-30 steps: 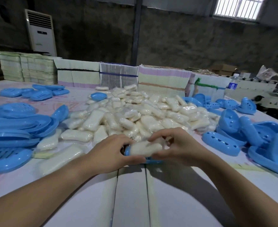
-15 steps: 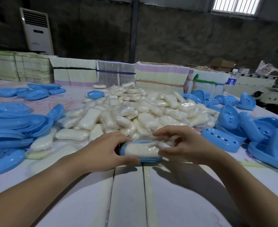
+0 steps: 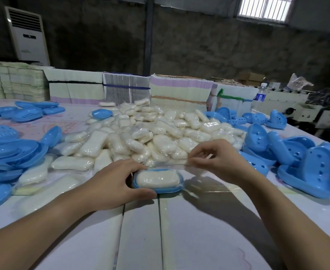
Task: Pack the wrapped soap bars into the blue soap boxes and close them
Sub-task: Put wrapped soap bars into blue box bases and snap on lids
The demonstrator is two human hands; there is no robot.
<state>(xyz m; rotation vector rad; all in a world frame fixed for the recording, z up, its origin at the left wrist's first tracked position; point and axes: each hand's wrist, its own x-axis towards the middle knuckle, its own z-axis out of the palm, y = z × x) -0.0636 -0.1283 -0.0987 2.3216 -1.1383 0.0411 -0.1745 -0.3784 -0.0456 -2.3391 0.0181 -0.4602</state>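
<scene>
A: Item one, largest: table [image 3: 179,240], pale boards. Holding?

B: Heap of wrapped soap bars [image 3: 150,133] at centre, so either hand reaches it. Stacked blue lids [image 3: 10,151] to the left, perforated blue box halves [image 3: 304,162] piled to the right. Stock on both flanks, work spot kept at the near edge between the forearms.

A: Item two, the piece in hand?

B: One blue soap box base [image 3: 158,189], flat on the table just in front of the heap, open side up. One wrapped soap bar [image 3: 157,179] lies inside it, uncovered.

A: Orientation?

B: Long axis runs left to right across the view, level. Bar and base are aligned, the bar's ends toward the base's rounded ends.

A: Item three, hands?

B: Left hand [image 3: 111,184] cups the base's left end, thumb along the near rim, fingers curled over the far rim; likely steadying it. Right hand [image 3: 216,160] is raised just off the right end, thumb and forefinger pinching what looks like loose clear wrap; remaining fingers loosely curled.

A: Status?

B: Judged: bar seated, lid not yet fitted.
</scene>
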